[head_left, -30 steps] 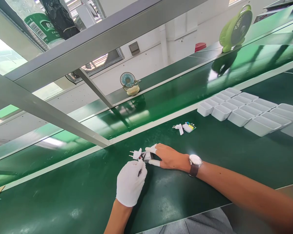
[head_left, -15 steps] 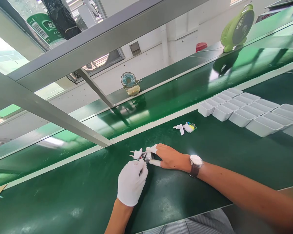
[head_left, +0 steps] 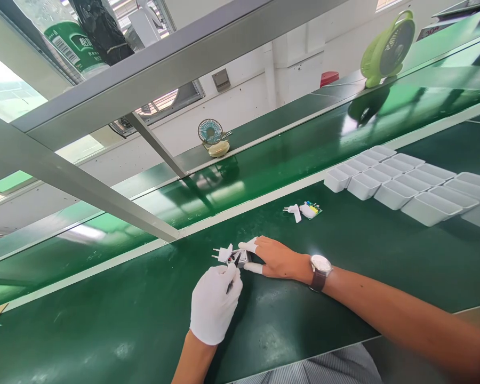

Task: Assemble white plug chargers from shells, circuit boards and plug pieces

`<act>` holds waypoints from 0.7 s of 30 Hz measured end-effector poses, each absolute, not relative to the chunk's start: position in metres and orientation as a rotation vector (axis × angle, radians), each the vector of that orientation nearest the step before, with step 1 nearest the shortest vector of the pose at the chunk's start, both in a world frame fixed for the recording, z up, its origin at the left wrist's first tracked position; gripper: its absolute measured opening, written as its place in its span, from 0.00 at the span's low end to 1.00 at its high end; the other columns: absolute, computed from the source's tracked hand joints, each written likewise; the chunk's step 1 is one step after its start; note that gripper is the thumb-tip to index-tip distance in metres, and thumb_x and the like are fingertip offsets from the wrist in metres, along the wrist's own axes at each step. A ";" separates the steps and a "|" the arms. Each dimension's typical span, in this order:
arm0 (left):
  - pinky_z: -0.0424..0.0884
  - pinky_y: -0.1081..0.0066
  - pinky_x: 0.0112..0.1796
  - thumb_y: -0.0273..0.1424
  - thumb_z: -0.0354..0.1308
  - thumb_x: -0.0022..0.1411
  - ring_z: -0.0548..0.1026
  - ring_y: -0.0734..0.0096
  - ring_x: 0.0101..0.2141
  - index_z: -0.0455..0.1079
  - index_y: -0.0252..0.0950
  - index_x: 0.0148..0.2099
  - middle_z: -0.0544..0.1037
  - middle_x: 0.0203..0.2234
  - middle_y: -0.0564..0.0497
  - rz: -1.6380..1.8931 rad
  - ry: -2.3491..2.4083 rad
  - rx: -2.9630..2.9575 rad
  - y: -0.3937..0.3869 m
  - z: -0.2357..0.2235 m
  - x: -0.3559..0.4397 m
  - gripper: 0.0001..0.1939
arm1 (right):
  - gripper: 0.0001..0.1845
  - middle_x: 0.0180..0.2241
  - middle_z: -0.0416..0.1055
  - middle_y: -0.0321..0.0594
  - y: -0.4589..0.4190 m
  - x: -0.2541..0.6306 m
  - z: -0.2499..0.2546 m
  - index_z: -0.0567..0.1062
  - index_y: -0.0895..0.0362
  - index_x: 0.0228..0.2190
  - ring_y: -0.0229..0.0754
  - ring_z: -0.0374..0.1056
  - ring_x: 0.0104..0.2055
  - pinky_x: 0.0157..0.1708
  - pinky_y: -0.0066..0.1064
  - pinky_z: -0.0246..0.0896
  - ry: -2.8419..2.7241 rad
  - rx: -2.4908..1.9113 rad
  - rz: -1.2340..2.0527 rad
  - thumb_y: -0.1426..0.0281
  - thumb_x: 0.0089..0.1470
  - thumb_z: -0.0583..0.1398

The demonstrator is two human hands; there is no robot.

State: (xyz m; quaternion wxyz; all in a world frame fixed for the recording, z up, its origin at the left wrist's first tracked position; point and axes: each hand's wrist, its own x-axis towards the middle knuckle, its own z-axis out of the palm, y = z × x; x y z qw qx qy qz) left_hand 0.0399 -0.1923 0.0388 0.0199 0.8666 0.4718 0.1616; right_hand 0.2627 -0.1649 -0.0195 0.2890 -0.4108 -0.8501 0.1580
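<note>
Left hand (head_left: pixel 216 304), white-gloved: grip pressed together around a dark thin tool (head_left: pixel 237 260), its exact type not readable because it is partly covered by the fingers. Tool tip is pointed at the open side of a grey-white adapter housing (head_left: pixel 244 257). Right hand (head_left: pixel 278 257), white covers on thumb and forefinger, wristwatch (head_left: pixel 320 263) worn: housing is pinched between those two fingertips, one on each side. Housing is lying on the green counter (head_left: pixel 104 325), just in front of the left fingertips. Two-pin plug piece (head_left: pixel 224 253) is seen at its left end, pins pointed left; whether the two are joined cannot be told. Farther back on the counter, a second two-pin plug (head_left: pixel 293 211) is placed just beside a circuit board (head_left: pixel 313 209) with yellow and blue parts. White plastic bins (head_left: pixel 432 205) are set in rows at the right.
</note>
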 end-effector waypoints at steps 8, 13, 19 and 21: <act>0.59 0.68 0.27 0.24 0.51 0.66 0.67 0.68 0.25 0.73 0.42 0.34 0.70 0.23 0.52 0.326 1.599 2.885 -0.201 0.051 0.033 0.12 | 0.29 0.42 0.74 0.48 -0.166 0.263 -0.014 0.65 0.58 0.62 0.52 0.69 0.45 0.47 0.42 0.66 -2.280 -1.112 0.460 0.58 0.65 0.59; 0.56 0.69 0.26 0.19 0.49 0.63 0.63 0.70 0.23 0.71 0.41 0.33 0.66 0.21 0.54 0.143 1.548 2.898 -0.202 0.054 0.033 0.14 | 0.29 0.41 0.74 0.48 -0.166 0.262 -0.015 0.66 0.58 0.62 0.52 0.69 0.45 0.48 0.42 0.66 -2.279 -1.118 0.457 0.59 0.65 0.60; 0.58 0.70 0.25 0.20 0.48 0.65 0.65 0.70 0.23 0.71 0.43 0.33 0.68 0.22 0.54 0.223 1.548 2.854 -0.206 0.058 0.026 0.15 | 0.32 0.46 0.74 0.51 -0.167 0.262 -0.020 0.62 0.58 0.64 0.53 0.69 0.50 0.51 0.45 0.66 -2.200 -1.053 0.389 0.58 0.65 0.60; 0.60 0.70 0.25 0.23 0.49 0.67 0.67 0.70 0.23 0.73 0.44 0.34 0.70 0.22 0.54 0.349 1.549 2.830 -0.208 0.061 0.021 0.15 | 0.29 0.51 0.73 0.50 -0.167 0.262 -0.019 0.65 0.55 0.63 0.52 0.69 0.53 0.53 0.44 0.66 -2.173 -1.008 0.369 0.58 0.65 0.60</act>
